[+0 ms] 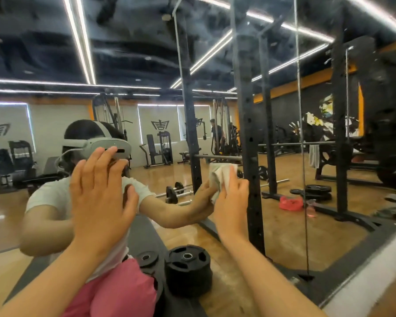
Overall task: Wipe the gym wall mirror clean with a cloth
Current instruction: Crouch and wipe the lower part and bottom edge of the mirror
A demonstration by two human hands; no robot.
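Observation:
The wall mirror fills almost the whole view and reflects the gym and me. My left hand lies flat against the glass with its fingers spread and straight. My right hand presses a crumpled white cloth onto the glass at about chest height, to the right of the left hand. The cloth sticks out above the fingers, and its reflection meets it on the glass.
A stack of black weight plates lies on the floor at the foot of the mirror, below my hands. The mirror's lower right edge runs diagonally. In the reflection stand a black squat rack, a barbell and other machines.

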